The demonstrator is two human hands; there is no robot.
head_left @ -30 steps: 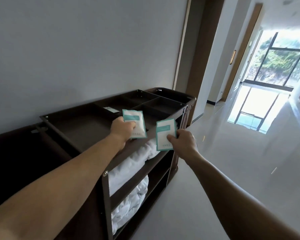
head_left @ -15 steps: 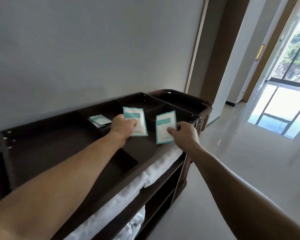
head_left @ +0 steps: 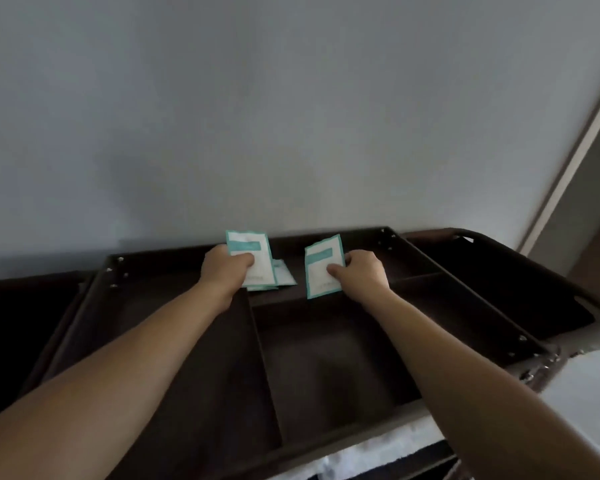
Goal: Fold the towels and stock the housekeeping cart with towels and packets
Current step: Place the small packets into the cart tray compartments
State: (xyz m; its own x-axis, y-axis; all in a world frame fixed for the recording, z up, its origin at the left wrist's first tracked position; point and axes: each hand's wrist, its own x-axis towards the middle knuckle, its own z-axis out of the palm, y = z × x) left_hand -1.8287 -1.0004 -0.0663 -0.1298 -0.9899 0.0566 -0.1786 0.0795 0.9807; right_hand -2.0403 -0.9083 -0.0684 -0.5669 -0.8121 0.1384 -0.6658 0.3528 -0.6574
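A dark brown housekeeping cart [head_left: 492, 292] stands against the wall, its top tray split into compartments. My left hand [head_left: 224, 270] grips a white and teal packet [head_left: 253, 252] over the far middle compartment. Two more packets [head_left: 284, 275] lie flat in that compartment, just below and right of it. My right hand [head_left: 361, 273] pinches a second white and teal packet [head_left: 321, 268], held upright over the same far compartment. White towels [head_left: 368, 448] show on the shelf under the tray's front edge.
A grey wall [head_left: 291, 116] rises right behind the cart. A door frame [head_left: 568, 168] runs up at the right. The cart's right end has a handle rim [head_left: 465, 233]. The near compartment [head_left: 326, 358] holds nothing.
My view has swung left and down over the cart's top. Both hands have carried their packets further in, over the far compartment where the loose packets lie.
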